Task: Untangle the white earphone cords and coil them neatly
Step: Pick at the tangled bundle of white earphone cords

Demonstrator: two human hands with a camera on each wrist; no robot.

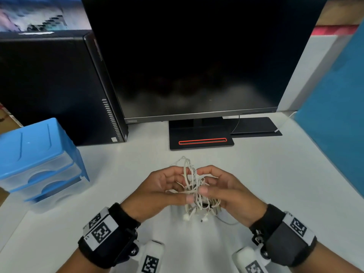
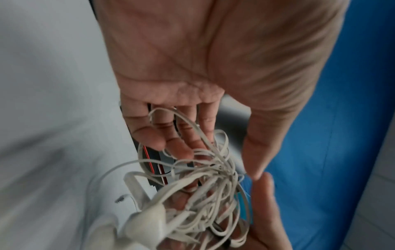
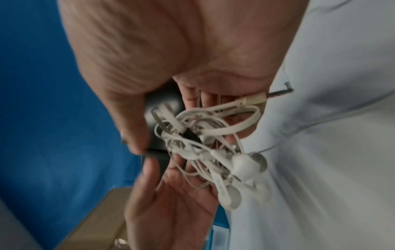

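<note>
A tangled bundle of white earphone cords is held above the white table, between both hands. My left hand cups it from the left, fingers curled and thumb pressed on the strands. My right hand grips it from the right, thumb and fingers pinching the knot. Loops stick up past the fingertips. Two earbuds dangle below the hands. In the left wrist view the cords lie across my left fingers. In the right wrist view the earbuds and a jack plug hang from the tangle.
A dark monitor stands straight ahead on a black base with a red strip. A black computer tower is at the left, with a blue drawer unit in front of it. A blue partition closes the right side.
</note>
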